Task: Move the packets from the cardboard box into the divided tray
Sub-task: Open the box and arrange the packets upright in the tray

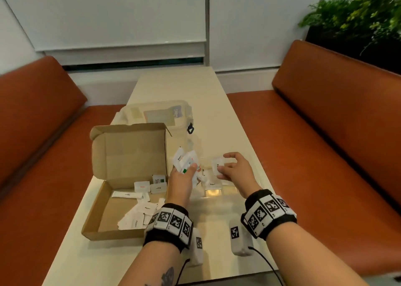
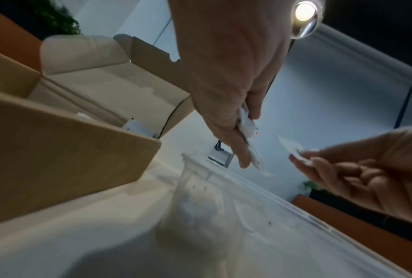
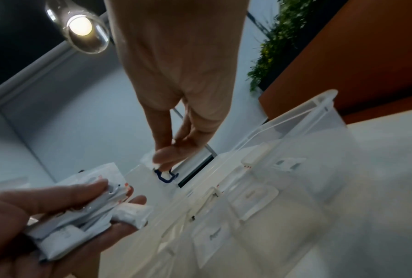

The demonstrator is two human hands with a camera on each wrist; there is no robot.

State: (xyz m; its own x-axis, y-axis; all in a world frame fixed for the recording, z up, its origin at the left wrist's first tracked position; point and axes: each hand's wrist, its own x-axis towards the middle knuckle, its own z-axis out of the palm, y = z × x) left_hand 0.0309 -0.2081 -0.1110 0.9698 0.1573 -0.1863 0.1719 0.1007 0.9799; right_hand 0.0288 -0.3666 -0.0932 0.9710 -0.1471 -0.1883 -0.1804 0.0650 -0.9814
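Observation:
An open cardboard box (image 1: 104, 216) lies at the table's left with several white packets (image 1: 142, 187) on its floor. My left hand (image 1: 182, 177) grips a bunch of white packets (image 1: 184, 159) just right of the box, above the clear divided tray (image 1: 213, 193). My right hand (image 1: 234, 168) pinches one white packet (image 1: 217, 164) over the tray. In the right wrist view the tray (image 3: 324, 105) holds a few packets (image 3: 214, 237) in its compartments. The left wrist view shows the bunch (image 2: 247, 129) in my left hand and the single packet (image 2: 292, 148) in my right.
The tray's clear lid (image 1: 160, 114) with a blue clasp lies behind the box. Orange benches (image 1: 325, 134) flank the narrow cream table (image 1: 217, 103). A planter (image 1: 358, 21) stands at the back right. Sensor cables trail from my wrists near the table's front edge.

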